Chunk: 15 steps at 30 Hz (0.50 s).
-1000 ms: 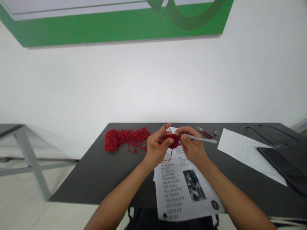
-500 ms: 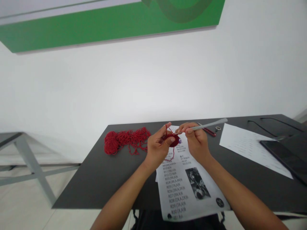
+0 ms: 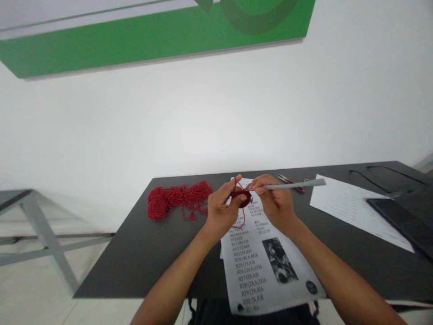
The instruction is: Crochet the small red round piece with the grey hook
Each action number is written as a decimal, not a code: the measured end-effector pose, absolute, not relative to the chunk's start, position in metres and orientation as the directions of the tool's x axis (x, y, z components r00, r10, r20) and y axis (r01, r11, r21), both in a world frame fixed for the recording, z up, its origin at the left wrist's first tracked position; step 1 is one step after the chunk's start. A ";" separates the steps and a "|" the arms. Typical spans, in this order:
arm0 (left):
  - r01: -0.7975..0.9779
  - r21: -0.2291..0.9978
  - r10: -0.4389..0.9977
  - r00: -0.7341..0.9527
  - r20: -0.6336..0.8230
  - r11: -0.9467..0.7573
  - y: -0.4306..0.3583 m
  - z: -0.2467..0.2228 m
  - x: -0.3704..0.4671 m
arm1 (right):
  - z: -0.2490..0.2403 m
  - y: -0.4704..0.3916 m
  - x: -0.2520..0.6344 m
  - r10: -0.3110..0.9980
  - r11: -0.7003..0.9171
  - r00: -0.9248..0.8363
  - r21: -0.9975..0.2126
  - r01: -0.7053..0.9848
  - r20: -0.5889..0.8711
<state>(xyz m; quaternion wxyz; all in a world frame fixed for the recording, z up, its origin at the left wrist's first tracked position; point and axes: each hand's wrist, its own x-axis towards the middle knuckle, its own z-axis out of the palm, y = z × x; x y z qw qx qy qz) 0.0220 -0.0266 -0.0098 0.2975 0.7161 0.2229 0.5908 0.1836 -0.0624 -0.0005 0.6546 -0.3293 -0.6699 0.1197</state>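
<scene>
Between thumb and fingers, my left hand (image 3: pixel 223 201) pinches a small round piece of red crochet (image 3: pixel 244 200). Red yarn loops over its raised index finger and a strand hangs below the piece. My right hand (image 3: pixel 275 198) grips a crochet hook with a long grey handle (image 3: pixel 297 184), which points out to the right. The hook's thin end meets the top edge of the crochet; the exact stitch is too small to make out. A bit of purple, perhaps a stitch marker, shows at the piece's right edge.
A red yarn ball (image 3: pixel 157 204) and tangled red yarn (image 3: pixel 189 196) lie at left on the dark table (image 3: pixel 142 262). Beneath my hands is a printed pattern sheet (image 3: pixel 248 271). Red scissors (image 3: pixel 297 188), another paper (image 3: pixel 348 212), glasses (image 3: pixel 372 180) and a black tablet-like device (image 3: pixel 399 221) lie to the right.
The hook's handle has swung lower at its far end and now lies nearly level. My right fingers have shifted slightly around it, uncovering more of the scissors; my left hand has hardly moved.
</scene>
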 end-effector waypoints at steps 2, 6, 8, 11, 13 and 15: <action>0.024 0.638 0.627 0.218 0.748 -0.770 -0.025 -0.011 0.021 | -0.002 -0.062 0.184 0.530 0.796 0.021 -0.506 0.333 0.848; 0.094 0.567 0.573 0.213 0.791 -0.818 -0.023 -0.011 0.020 | -0.004 -0.062 0.184 0.449 0.824 -0.082 -0.377 0.423 0.890; 0.090 0.533 0.540 0.199 0.818 -0.841 -0.022 -0.012 0.020 | -0.005 -0.062 0.183 0.437 0.819 -0.122 -0.338 0.464 0.891; 0.033 0.593 0.589 0.172 0.789 -0.804 -0.023 -0.014 0.024 | -0.007 -0.060 0.182 0.410 0.794 -0.161 -0.264 0.548 0.898; -0.091 0.735 0.720 0.153 0.677 -0.672 -0.025 -0.015 0.028 | -0.011 -0.060 0.181 0.371 0.772 -0.165 -0.205 0.602 0.914; -0.300 0.844 0.850 0.156 0.503 -0.444 -0.027 -0.016 0.032 | -0.016 -0.059 0.182 0.335 0.751 -0.186 -0.143 0.645 0.924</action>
